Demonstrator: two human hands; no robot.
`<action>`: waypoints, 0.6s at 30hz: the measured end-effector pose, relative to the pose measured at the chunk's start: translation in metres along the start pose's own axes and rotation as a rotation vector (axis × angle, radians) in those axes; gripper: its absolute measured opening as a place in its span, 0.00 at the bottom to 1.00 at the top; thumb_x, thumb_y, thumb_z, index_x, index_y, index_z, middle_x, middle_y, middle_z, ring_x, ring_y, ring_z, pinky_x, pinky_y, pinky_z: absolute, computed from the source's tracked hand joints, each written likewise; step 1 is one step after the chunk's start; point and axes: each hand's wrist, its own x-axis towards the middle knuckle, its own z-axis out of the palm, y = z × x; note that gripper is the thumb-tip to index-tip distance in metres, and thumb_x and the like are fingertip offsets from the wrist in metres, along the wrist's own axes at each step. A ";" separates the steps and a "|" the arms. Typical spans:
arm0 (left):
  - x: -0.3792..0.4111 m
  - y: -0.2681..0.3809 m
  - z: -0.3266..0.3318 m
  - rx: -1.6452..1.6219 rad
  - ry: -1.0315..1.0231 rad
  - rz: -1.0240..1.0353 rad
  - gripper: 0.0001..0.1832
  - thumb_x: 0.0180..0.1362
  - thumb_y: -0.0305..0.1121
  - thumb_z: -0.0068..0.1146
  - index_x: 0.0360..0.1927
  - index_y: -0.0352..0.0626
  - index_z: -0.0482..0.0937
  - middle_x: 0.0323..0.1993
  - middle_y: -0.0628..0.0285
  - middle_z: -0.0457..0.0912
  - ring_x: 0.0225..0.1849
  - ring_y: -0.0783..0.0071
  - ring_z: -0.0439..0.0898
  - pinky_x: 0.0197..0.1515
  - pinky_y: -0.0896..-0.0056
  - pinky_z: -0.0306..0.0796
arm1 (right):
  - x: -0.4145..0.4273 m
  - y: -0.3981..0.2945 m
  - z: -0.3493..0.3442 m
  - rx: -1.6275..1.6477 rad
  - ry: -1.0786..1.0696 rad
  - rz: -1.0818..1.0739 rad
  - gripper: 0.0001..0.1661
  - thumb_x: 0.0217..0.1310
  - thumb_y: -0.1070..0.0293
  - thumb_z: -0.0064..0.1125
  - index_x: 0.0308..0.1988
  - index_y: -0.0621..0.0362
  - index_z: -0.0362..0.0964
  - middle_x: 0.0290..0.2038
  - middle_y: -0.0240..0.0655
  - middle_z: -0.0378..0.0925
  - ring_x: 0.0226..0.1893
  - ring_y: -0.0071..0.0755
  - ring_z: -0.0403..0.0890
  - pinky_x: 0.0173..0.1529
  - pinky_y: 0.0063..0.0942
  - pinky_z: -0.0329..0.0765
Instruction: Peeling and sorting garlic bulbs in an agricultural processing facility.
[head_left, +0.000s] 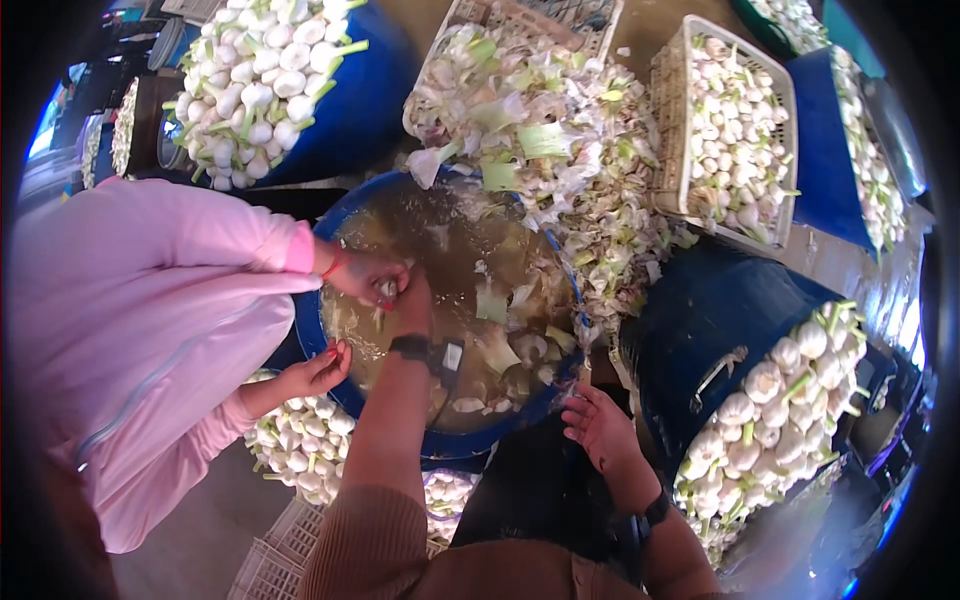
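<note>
My left hand (414, 291) reaches over the brown water in a round blue tub (442, 444); its fingers are largely hidden beside a co-worker's hand, so what it holds does not show. My right hand (596, 427) is raised palm up at the tub's near right rim, fingers curled, beside a small thin object and bits of peel (568, 394); whether it grips them is unclear. Loose garlic skins and leaf pieces (499, 352) float in the water. A large heap of garlic peel (555, 135) spills over the tub's far rim.
A co-worker in a pink top (172, 300) leans in from the left, one hand (367, 277) holding a garlic bulb over the tub. Blue barrels of garlic (690, 330) (352, 97) stand right and back left. A white crate of garlic (739, 135) is at back right; another crate (277, 547) lies below.
</note>
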 end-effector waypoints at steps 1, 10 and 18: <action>0.016 -0.010 -0.004 -0.090 0.018 -0.092 0.37 0.48 0.39 0.60 0.59 0.37 0.57 0.50 0.46 0.69 0.50 0.60 0.69 0.51 0.71 0.62 | 0.004 0.002 -0.006 -0.008 -0.010 0.026 0.18 0.60 0.58 0.45 0.46 0.55 0.64 0.35 0.35 0.74 0.33 0.34 0.76 0.35 0.31 0.73; 0.080 0.055 0.051 0.098 0.579 -0.610 0.62 0.32 0.59 0.64 0.66 0.55 0.36 0.65 0.41 0.34 0.64 0.46 0.48 0.63 0.56 0.50 | 0.035 -0.001 -0.062 0.129 0.170 -0.005 0.17 0.62 0.58 0.43 0.47 0.54 0.63 0.35 0.36 0.74 0.32 0.34 0.76 0.32 0.31 0.75; 0.170 0.005 0.011 0.220 0.316 -0.580 0.46 0.41 0.53 0.58 0.64 0.53 0.50 0.62 0.51 0.53 0.62 0.53 0.57 0.60 0.61 0.56 | 0.045 0.023 -0.059 0.208 0.142 0.009 0.18 0.62 0.60 0.40 0.47 0.58 0.62 0.35 0.40 0.73 0.31 0.38 0.77 0.32 0.33 0.76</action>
